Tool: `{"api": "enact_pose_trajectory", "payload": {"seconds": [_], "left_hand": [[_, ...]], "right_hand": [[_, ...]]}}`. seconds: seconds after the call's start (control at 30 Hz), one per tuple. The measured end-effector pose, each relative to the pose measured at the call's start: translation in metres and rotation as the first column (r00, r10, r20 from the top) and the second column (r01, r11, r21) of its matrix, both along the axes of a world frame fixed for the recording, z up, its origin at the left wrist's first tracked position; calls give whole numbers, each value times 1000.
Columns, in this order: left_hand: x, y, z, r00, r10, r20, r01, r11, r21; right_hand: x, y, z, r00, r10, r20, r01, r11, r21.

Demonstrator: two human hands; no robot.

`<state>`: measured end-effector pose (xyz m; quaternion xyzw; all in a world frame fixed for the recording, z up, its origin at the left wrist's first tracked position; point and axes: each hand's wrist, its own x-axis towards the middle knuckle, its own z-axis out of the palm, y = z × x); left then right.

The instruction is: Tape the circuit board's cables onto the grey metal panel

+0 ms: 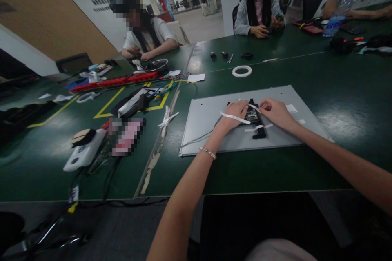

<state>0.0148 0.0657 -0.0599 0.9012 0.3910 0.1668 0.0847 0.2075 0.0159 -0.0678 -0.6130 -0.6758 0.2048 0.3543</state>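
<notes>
A black device with a silvery middle (252, 115) lies on a light grey board (202, 120), with strips of white tape (259, 128) across and beside it. My left hand (235, 113) rests over the device's upper left part, fingers stretched forward and lying on it. Another white tape strip (234, 118) runs over the back of that hand towards the device. My right hand (274, 112) is closed in a pinch at the device's upper right. A short white tape strip (254, 108) runs from its fingertips towards my left fingers. Thin grey wires (199, 140) pass under my left wrist.
Beyond the board lie a roll of white tape (241, 71), a wrench (230, 58) and small black parts (246, 55). Left of it are tape scraps (167, 118), a pink phone (128, 136) and a white case (84, 151). Several people sit around the green table (352, 102).
</notes>
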Motion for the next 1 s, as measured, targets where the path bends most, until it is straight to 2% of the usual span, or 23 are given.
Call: {"api": "enact_pose_trajectory", "payload": {"seconds": [0.27,0.53,0.7,1.0], "left_hand": [[1,3,-4,996,36,-82,-30,997,72],[1,3,-4,996,41,-78,-34,996,85],[0,4,-7,996,70,-46,-67,996,63],[-4,1,-4,1000,26,7,-26,998,64]], "right_hand": [[-5,1,-3,973,10,232,-17,999,28],[-12,-7,3,895,-6,446,-12,999,38],[-6,-8,4,897,47,440,-58,998,12],[10,-14,7,924,123,363,-118,992,-34]]}}
